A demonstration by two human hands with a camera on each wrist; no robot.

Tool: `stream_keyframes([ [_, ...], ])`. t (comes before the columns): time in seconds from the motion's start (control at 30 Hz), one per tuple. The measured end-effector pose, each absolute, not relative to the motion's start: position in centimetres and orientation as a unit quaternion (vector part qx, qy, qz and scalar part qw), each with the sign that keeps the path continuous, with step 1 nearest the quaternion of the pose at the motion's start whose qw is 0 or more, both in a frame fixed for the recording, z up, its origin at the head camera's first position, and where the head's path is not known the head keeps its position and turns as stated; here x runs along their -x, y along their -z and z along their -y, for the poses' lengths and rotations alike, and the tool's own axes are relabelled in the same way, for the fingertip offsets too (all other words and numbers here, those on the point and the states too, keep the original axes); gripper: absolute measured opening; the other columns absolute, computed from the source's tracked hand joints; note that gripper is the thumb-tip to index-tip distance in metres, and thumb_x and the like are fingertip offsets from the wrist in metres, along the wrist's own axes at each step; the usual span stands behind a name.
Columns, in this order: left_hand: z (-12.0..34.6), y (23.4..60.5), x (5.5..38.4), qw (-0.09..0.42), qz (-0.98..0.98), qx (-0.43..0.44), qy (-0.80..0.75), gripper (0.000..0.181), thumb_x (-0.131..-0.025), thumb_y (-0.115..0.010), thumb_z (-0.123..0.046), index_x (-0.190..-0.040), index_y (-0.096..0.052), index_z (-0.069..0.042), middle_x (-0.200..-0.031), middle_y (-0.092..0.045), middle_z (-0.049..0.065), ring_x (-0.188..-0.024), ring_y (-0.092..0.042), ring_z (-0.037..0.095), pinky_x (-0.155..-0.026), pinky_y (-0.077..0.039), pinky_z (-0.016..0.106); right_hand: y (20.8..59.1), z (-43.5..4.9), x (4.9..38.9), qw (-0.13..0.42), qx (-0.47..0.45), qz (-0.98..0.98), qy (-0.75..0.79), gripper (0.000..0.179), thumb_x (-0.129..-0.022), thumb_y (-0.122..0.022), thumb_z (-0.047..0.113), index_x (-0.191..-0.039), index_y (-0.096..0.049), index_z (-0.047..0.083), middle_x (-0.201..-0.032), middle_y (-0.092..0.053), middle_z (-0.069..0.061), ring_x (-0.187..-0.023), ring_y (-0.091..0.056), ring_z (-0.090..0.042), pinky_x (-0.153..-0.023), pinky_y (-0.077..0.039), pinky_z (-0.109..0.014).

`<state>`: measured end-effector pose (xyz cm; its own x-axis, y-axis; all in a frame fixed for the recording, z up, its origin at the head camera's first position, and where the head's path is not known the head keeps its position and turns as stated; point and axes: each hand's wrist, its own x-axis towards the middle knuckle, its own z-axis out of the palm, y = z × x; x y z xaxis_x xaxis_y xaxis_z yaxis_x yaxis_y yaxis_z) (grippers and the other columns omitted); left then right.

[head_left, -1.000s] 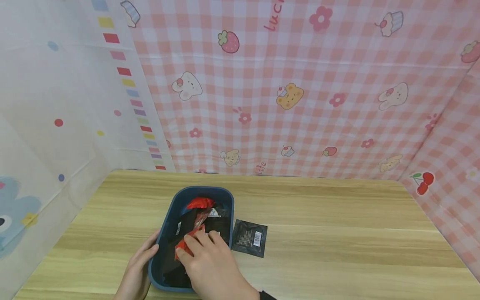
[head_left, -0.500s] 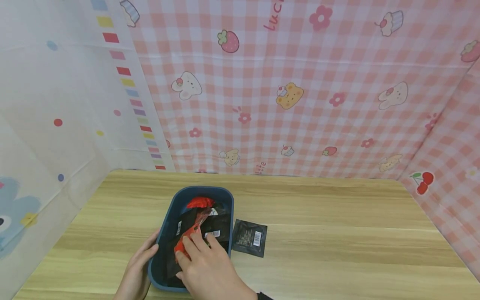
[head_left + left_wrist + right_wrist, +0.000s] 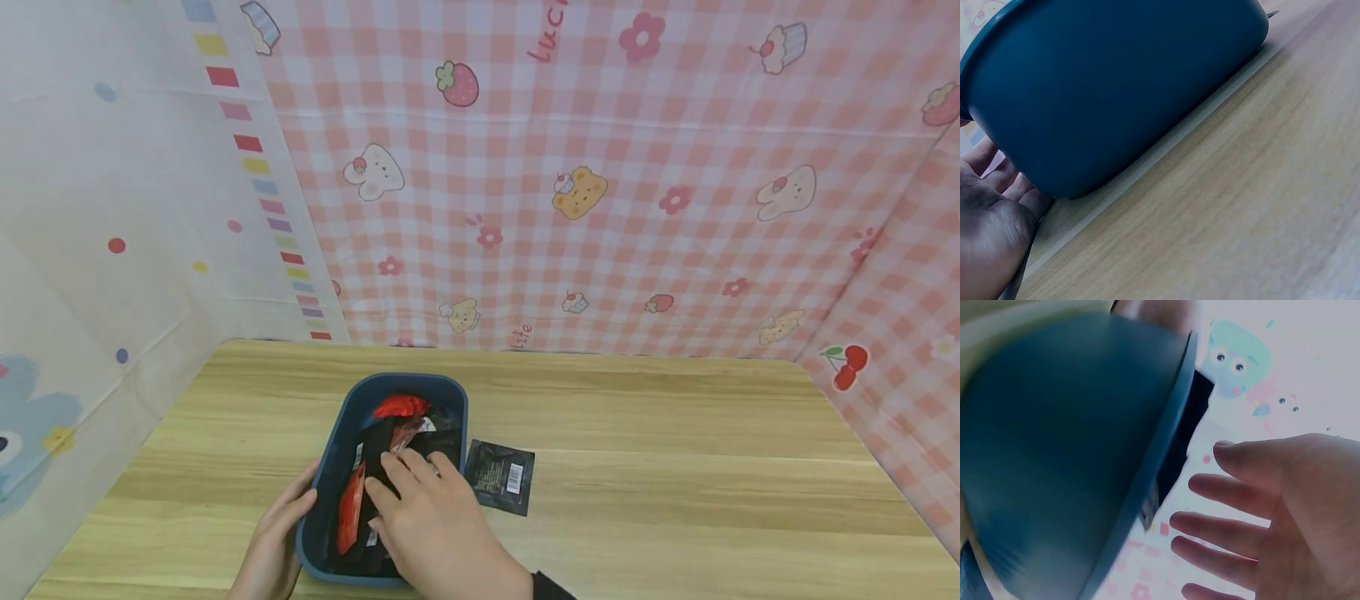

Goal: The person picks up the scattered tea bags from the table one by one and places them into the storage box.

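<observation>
A dark blue plastic bin [image 3: 463,417] stands on the table, filled with black sachets and red packets. My left hand [image 3: 273,533] rests against its left outer wall, thumb by the rim; the left wrist view shows its fingers [image 3: 1007,175] along the wall. My right hand [image 3: 442,517] is over the near right part of the bin. In the right wrist view its fingers are spread with nothing between them. A red packet [image 3: 350,512] lies along the bin's left inner side, beside the right fingertips. The hand hides some sachets beneath it.
One black sachet [image 3: 501,477] with a barcode lies flat on the wooden table [image 3: 675,467], just right of the bin. Another red packet [image 3: 401,406] is at the bin's far end. Patterned cloth [image 3: 570,250] hangs behind and at both sides of the table.
The red packet under my right fingers has moved left and nearer, and lies along the bin's left inner side. My right hand has let go and shifted right. The left hand stays put.
</observation>
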<state>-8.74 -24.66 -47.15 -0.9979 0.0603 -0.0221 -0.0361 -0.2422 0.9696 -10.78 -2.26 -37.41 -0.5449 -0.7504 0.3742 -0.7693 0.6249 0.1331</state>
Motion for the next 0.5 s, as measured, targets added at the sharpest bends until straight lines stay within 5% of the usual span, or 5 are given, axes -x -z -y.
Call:
stream_keyframes([
  [0.5, 24.6, 47.1, 8.9, 0.036, -0.638, 0.039, -0.768, 0.057, -0.102, -0.032, -0.025, -0.150, -0.012, 0.001, -0.120, -0.047, -0.035, -0.111, -0.045, -0.016, -0.087, -0.046, 0.008, 36.7, -2.6, 15.7, 0.143, -0.304, 0.940, -0.062, 0.044, -0.084, -0.065, 0.035, -0.122, -0.063, 0.012, -0.113, -0.071, -0.005, -0.098, -0.065, -0.022, -0.084, -0.056, -0.041],
])
